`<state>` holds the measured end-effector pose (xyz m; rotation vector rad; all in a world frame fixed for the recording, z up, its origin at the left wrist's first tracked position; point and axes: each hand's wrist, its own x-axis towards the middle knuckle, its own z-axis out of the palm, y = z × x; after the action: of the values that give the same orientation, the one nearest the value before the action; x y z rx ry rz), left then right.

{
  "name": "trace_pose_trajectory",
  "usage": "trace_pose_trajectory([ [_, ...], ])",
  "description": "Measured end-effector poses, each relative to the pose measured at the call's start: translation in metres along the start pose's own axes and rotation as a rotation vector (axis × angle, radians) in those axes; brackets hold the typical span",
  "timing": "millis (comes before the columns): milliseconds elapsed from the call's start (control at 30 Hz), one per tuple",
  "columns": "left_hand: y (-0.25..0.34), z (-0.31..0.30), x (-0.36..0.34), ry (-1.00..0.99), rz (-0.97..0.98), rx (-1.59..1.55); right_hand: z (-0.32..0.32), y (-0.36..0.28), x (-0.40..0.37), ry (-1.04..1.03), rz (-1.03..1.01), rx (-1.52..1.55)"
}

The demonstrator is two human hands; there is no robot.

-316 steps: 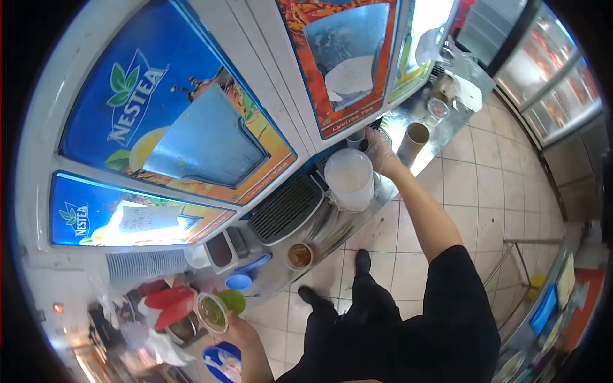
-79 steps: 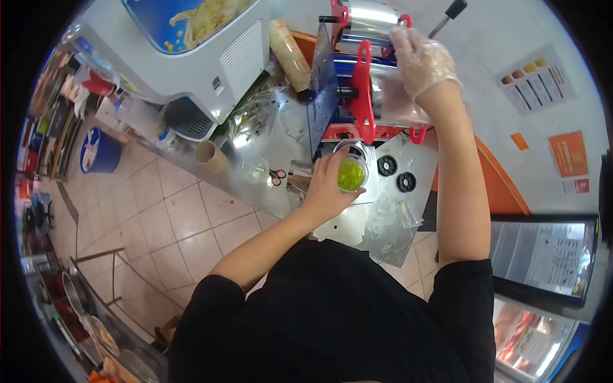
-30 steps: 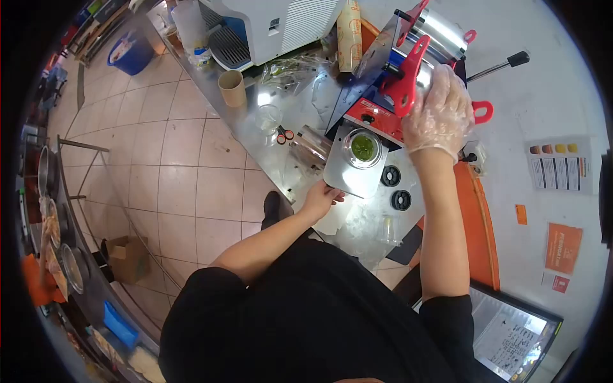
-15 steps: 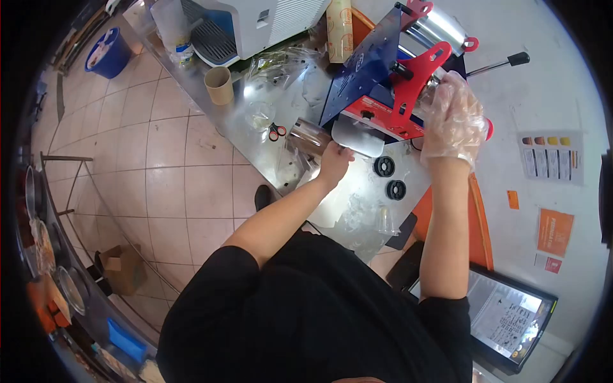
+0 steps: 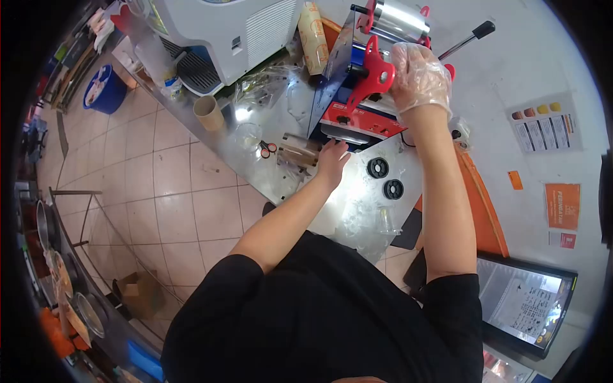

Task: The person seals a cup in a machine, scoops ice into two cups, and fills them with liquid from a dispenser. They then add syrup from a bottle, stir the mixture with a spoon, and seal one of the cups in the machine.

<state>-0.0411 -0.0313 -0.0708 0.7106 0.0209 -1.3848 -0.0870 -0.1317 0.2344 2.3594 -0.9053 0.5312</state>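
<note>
In front of me stands a blue and red cup sealing machine [image 5: 377, 119]. My left hand [image 5: 331, 165] is bare, its bent fingers on the front edge of the machine's metal tray [image 5: 345, 135]. Beside those fingers lies a shiny transparent cylinder [image 5: 297, 152]. A clear plastic glove covers my right hand [image 5: 421, 80], which is closed next to the red bracket [image 5: 375, 75], just below the silver roller [image 5: 401, 20]. I cannot tell what the gloved fingers hold.
Two black rings [image 5: 378, 168], red-handled scissors [image 5: 268, 149] and a cardboard tube [image 5: 208, 113] rest on the metal table [image 5: 262, 182]. A white machine [image 5: 255, 38] stands at the back left. The sealer's lever [image 5: 463, 41] sticks out right. A screen [image 5: 527, 306] is at lower right.
The metal tray has slid back into the sealing machine, with my left hand at its edge. My right hand stays at the red bracket. The view has shifted slightly.
</note>
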Motion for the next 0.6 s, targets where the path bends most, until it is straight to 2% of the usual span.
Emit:
trace_pose_trajectory([
  [33,-0.001,-0.001,0.004,0.004,-0.004,-0.011,-0.005,-0.007,-0.003,0.08,0.199,0.209],
  [100,-0.002,-0.003,0.014,-0.016,0.001,-0.015,-0.004,-0.006,-0.013,0.296,0.067,0.148],
  [167,-0.003,-0.008,0.021,-0.055,-0.007,0.011,-0.003,-0.008,-0.029,0.365,0.03,0.262],
  [200,-0.005,-0.01,0.023,-0.079,-0.025,0.039,0.0,-0.013,-0.037,0.32,0.06,0.283],
  [300,-0.001,0.003,0.005,0.042,-0.026,0.143,0.0,-0.026,-0.045,0.182,0.132,0.049],
  [367,0.009,0.014,-0.022,0.178,0.076,0.437,-0.01,-0.024,-0.033,0.066,0.165,0.145],
  [400,-0.006,-0.007,-0.017,0.164,0.487,0.855,-0.018,-0.02,-0.026,-0.009,0.186,0.22],
  [433,0.024,0.045,-0.066,0.214,0.687,0.857,-0.022,-0.02,-0.019,-0.099,0.236,0.24],
  [500,0.053,0.079,-0.107,-0.174,1.088,0.85,-0.034,-0.013,-0.005,-0.245,0.255,0.28],
  [567,0.079,0.129,-0.126,-0.396,1.335,0.787,-0.039,-0.004,0.001,-0.345,0.177,0.285],
  [600,0.094,0.151,-0.127,-0.478,1.406,0.807,-0.047,0.001,0.009,-0.469,0.141,0.29],
])
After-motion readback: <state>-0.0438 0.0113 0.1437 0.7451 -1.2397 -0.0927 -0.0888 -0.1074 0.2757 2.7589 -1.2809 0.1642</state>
